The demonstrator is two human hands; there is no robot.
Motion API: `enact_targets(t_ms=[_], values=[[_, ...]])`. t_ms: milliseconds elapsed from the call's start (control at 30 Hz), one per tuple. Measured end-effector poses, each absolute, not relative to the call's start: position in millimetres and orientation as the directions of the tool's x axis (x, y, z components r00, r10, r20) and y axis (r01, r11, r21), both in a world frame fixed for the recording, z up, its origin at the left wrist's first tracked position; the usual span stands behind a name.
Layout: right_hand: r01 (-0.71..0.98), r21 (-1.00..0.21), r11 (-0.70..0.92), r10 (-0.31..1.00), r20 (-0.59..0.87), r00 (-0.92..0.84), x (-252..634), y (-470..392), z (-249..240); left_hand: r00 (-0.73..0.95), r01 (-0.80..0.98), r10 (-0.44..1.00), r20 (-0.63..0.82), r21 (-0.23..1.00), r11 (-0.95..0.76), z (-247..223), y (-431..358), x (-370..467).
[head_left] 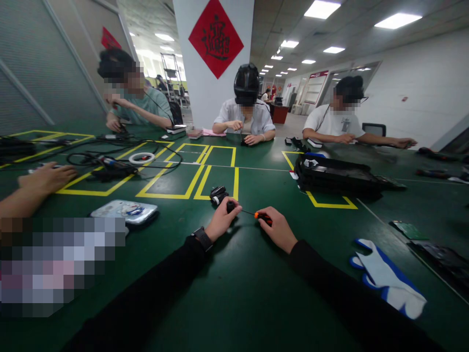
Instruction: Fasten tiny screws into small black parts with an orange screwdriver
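Observation:
In my right hand (277, 229) is a screwdriver (264, 218) with an orange and black handle, its thin shaft pointing left. My left hand (222, 218) is closed around a small black part (230, 207), and the shaft's tip reaches up to it. How far the tip enters the part cannot be made out. Just behind my left hand, a few small black cylindrical pieces (219, 194) lie together on the green table (220, 293). Both hands are held close together over the table.
A blue-and-white glove (390, 278) lies to the right, near a green circuit board (408, 230). Behind it sits a black casing (333, 173). At left are a phone (126, 212), cables (110, 161) and another person's hand (47, 178). Three people sit across the table.

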State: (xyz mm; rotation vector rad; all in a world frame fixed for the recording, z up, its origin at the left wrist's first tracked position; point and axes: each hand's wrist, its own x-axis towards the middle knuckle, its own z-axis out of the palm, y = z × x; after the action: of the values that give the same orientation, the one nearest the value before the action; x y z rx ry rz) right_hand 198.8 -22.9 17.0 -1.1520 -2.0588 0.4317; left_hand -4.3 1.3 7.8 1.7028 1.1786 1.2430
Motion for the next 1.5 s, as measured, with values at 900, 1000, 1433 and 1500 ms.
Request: enact_targets(t_ms=[900, 1000, 1433, 1500], values=[[0.611, -0.571, 0.548, 0.837, 0.387, -0.388, 216.1, -28.9, 17.7, 0.231, 0.303, 0.927, 0.296, 0.883, -0.358, 16.5, -5.1, -0.1], [0.621, -0.552, 0.556, 0.831, 0.382, -0.404, 223.4, -26.6, 19.7, 0.226, 0.306, 0.93, 0.291, 0.885, -0.351, 17.0, -5.3, 0.5], [0.619, -0.556, 0.555, 0.832, 0.379, -0.405, 231.7, -27.6, 21.4, 0.238, 0.307, 0.926, 0.294, 0.881, -0.359, 17.5, -5.9, 0.0], [0.625, -0.568, 0.536, 0.844, 0.367, -0.391, 231.5, -27.8, 20.4, 0.242, 0.307, 0.925, 0.292, 0.881, -0.359, 17.9, -6.1, 0.2]])
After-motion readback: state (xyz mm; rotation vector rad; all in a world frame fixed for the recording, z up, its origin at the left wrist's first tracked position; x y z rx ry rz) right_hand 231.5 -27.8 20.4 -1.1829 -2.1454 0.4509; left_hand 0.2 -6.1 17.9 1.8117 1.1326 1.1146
